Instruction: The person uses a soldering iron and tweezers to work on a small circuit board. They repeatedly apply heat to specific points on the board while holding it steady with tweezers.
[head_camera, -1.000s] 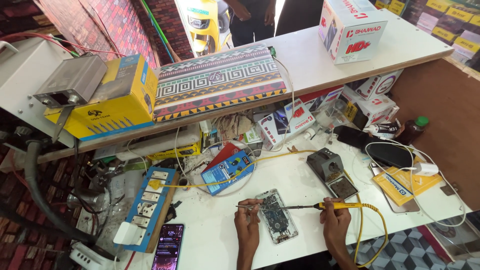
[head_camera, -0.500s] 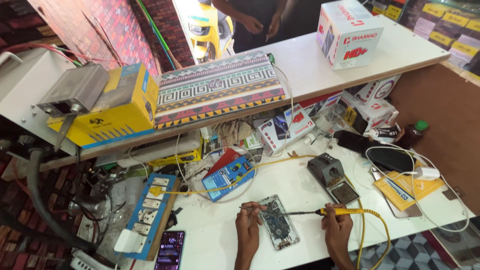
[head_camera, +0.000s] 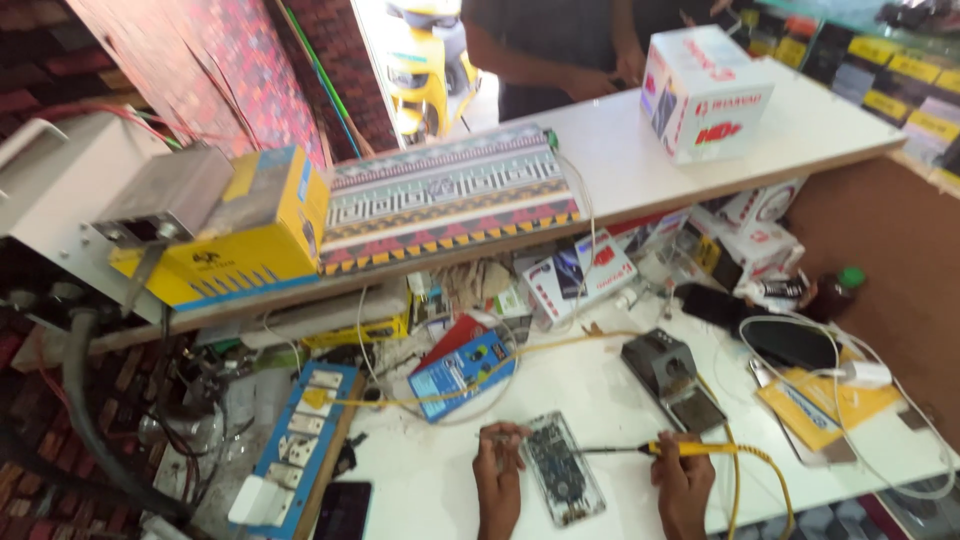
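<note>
An opened phone (head_camera: 560, 468) lies on the white worktable (head_camera: 430, 490) with its circuit board showing. My left hand (head_camera: 497, 475) rests at the phone's left edge, fingers pinched near its top corner; what they hold is too small to tell. My right hand (head_camera: 682, 482) grips a yellow-handled soldering iron (head_camera: 672, 450), its thin tip pointing left onto the upper part of the board. A yellow cable runs from the handle down to the right.
A grey soldering station (head_camera: 670, 378) stands right of the phone. A blue meter box (head_camera: 462, 372) and a blue power strip (head_camera: 295, 440) lie to the left. Another phone (head_camera: 343, 510) is at the front left. A person (head_camera: 560, 50) stands behind the counter (head_camera: 800, 130).
The camera has shifted so the scene sits lower and further right. Both hands stay on the phone, the iron's tip still on the board.
</note>
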